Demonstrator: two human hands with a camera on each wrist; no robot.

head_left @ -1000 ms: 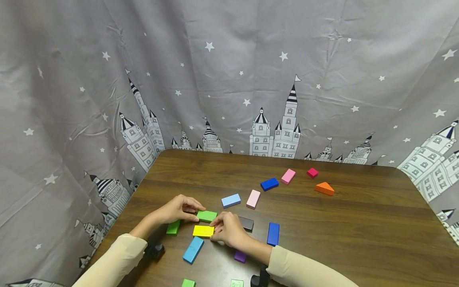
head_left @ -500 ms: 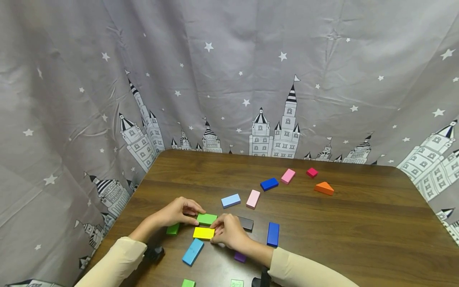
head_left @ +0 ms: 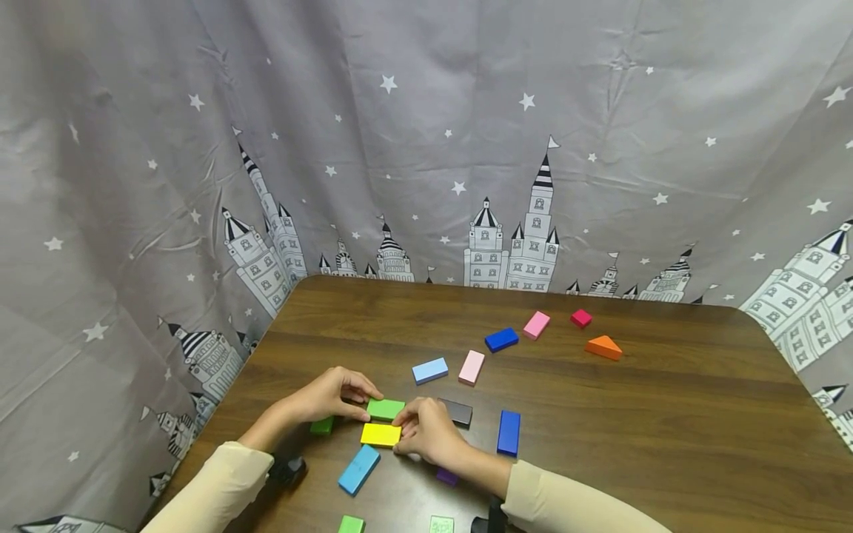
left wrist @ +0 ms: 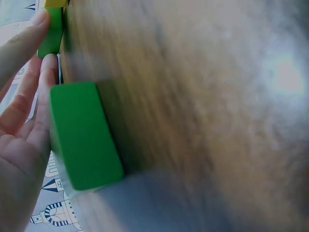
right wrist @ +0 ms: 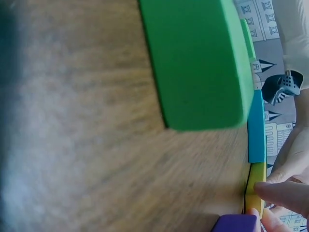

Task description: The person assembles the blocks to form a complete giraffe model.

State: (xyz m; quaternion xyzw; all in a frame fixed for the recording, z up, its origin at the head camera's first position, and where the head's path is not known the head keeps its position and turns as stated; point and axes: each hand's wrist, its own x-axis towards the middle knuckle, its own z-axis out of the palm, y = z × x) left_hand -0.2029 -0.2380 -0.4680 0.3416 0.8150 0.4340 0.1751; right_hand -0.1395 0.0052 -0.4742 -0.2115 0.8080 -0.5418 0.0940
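In the head view my left hand [head_left: 336,394] pinches the left end of a light green block [head_left: 386,410] between thumb and fingers. My right hand [head_left: 429,431] pinches the right end of a yellow block [head_left: 380,435], just nearer to me than the green one. A narrow gap seems to lie between the two blocks. The left wrist view shows the held green block [left wrist: 53,31] between thumb and fingertips, a yellow sliver [left wrist: 55,3] beyond it. In the right wrist view, thumb and fingers grip the yellow block [right wrist: 256,191].
A darker green block [head_left: 322,426] lies under my left wrist; a sky-blue block [head_left: 359,469] sits below the yellow one. Around my right hand are black [head_left: 457,413], purple [head_left: 447,477] and blue [head_left: 509,433] blocks. Farther back lie light blue, pink, red and orange blocks.
The light green and yellow blocks have shifted slightly toward me, with both hands keeping their grip. The other blocks have stayed in place.
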